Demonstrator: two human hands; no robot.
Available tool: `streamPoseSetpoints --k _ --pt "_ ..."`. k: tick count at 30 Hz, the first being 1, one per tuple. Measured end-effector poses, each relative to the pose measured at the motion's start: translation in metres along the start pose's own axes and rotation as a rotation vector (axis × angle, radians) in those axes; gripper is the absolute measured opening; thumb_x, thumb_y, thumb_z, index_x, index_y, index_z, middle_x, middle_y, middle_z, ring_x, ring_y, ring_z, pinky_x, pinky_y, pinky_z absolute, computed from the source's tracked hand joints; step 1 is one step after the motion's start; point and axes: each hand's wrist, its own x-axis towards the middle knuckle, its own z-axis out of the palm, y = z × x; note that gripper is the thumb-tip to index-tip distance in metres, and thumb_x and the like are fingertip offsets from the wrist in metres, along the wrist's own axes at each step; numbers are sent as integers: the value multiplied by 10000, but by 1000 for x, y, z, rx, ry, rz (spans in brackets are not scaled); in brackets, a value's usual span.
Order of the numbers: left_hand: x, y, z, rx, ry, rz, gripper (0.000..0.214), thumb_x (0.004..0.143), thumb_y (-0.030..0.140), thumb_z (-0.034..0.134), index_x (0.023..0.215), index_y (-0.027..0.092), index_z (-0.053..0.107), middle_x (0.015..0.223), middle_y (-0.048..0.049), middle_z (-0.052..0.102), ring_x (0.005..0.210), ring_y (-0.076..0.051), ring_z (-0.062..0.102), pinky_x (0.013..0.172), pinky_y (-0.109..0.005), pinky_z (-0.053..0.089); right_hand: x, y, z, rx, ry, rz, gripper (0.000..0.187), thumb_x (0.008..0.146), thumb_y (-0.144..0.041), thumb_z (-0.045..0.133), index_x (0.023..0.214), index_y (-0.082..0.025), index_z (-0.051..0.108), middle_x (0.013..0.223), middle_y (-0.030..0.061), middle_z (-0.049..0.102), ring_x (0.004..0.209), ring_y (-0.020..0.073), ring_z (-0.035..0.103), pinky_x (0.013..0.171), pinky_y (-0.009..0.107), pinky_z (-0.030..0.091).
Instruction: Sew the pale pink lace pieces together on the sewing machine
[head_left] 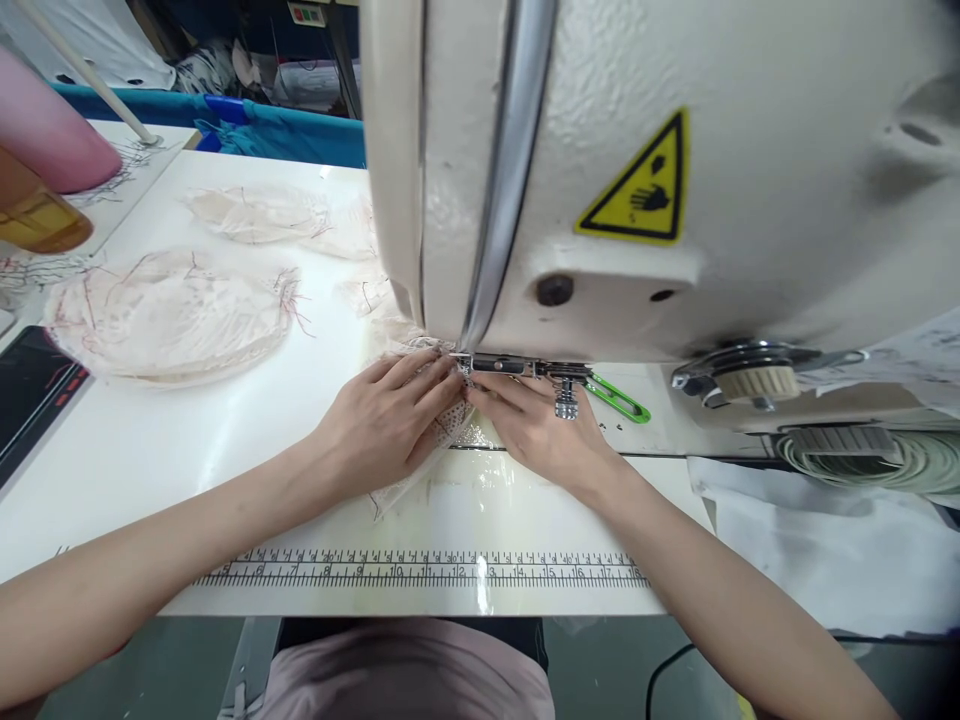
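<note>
My left hand (390, 405) is closed over a pale lace piece (450, 425), its fingertips beside the presser foot (465, 362) of a sewing machine (465, 180). Lace shows under the fingers and trails toward the table's front; the thumb is hidden. My right hand (536, 425) lies low on the machine bed with fingers stretched toward the foot, tips against the lace edge. A metal attachment with a knurled screw (566, 400) partly covers those fingers. Behind the right hand lies a bright green slotted tool (619, 397).
More lace pieces with loose red threads (176, 315) lie at left, near a dark panel (37, 395). Pink (56, 120) and orange (37, 210) thread cones stand at far left. A printed ruler (420, 570) runs along the front edge. White cloth (802, 540) lies at right.
</note>
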Motion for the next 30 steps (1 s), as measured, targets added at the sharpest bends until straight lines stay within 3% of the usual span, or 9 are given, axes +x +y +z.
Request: streamPoseSetpoints --k 6,8,11,14,16,20,24,27,30 --pt "-4 -3 -24 67 32 55 353 968 240 434 1258 178 627 1269 -70 669 1131 -281 629 841 -416 517 0 -5 -5 -84 69 -11 278 927 -121 494 1104 -235 675 1193 -11 697 908 158 613 808 331 410" --pt "-16 -8 -34 6 -2 127 354 960 403 487 1220 230 655 1214 -54 699 1034 -279 663 745 -405 516 0 -5 -5 -59 75 12 281 933 -124 487 1107 -239 675 1186 -21 700 885 154 619 777 335 402" --pt "-41 -15 -40 -68 -32 318 572 864 644 545 1287 264 605 1270 -60 669 992 -276 673 639 -383 512 1 -3 -5 30 62 0 292 928 -107 475 1073 -240 692 1183 -31 702 882 142 628 733 321 405" --pt "-60 -11 -39 6 50 326 361 915 329 607 1265 246 584 1232 -40 690 996 -225 684 629 -323 536 1 -1 -2 106 47 -11 327 903 -71 465 1077 -228 692 1187 -32 699 869 129 630 691 305 410" --pt "-61 -5 -41 -18 87 183 273 934 147 536 1194 217 584 1170 -45 713 950 -192 700 625 -282 546 1 0 1 151 56 -3 360 871 -60 473 1121 -219 677 1192 -14 692 877 134 628 683 308 412" --pt "-40 4 -55 -97 73 -76 208 1010 212 377 1138 182 538 1012 -58 733 585 -129 656 422 -249 432 1 1 8 249 96 -38 299 868 -99 512 1096 -192 683 1127 30 696 933 165 636 736 323 444" --pt "-13 -2 -53 2 60 94 229 980 342 474 1028 139 571 818 -65 694 646 -196 648 502 -289 439 3 2 9 310 109 -58 201 921 -130 532 1029 -185 693 1053 29 714 998 173 646 794 325 476" --pt "1 -9 -35 92 26 210 125 908 151 500 958 129 613 769 -56 658 707 -213 640 605 -320 460 3 3 9 327 70 -52 183 933 -136 523 987 -190 689 1053 24 714 975 164 650 790 321 484" --pt "7 -11 -20 143 83 230 227 796 3 468 828 154 634 643 0 590 601 -175 587 587 -307 428 1 3 11 338 52 -37 181 934 -141 511 977 -198 678 1061 18 707 942 151 653 777 314 488"
